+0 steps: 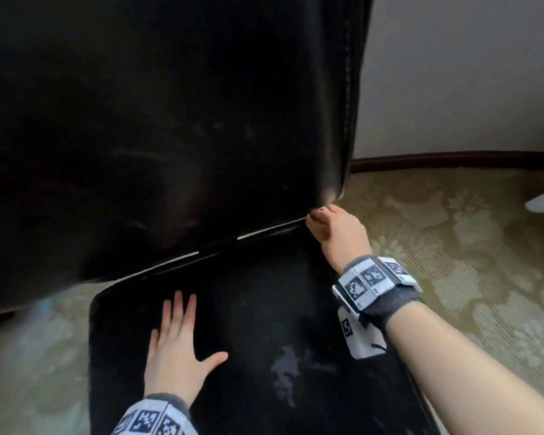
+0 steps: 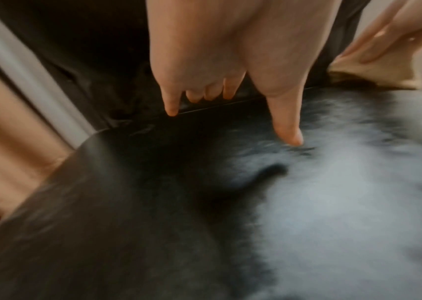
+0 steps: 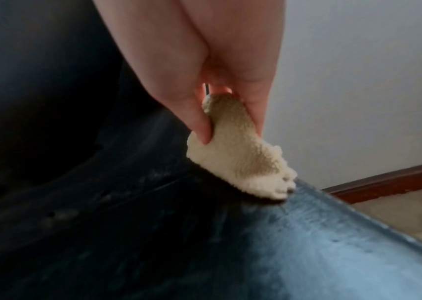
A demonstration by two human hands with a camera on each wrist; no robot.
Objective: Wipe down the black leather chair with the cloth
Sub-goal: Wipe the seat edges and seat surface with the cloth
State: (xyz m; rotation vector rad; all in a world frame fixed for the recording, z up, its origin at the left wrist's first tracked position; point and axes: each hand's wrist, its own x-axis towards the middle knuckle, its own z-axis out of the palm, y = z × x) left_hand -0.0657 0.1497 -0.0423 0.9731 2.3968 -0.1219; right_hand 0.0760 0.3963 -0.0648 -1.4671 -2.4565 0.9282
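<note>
Cloth at seat's back corner.
Right hand pinches fluffy cream cloth on black leather chair; left hand flat, fingers spread, on seat.

The room is dim, with soft daylight coming from the right side. The black leather chair is very dark, and only a pale glare lies on its seat. The head view bends at its edges and is smeared at the lower left. The left wrist view has strong motion blur. The right wrist view is sharper, but grainy in the shadows.
</note>
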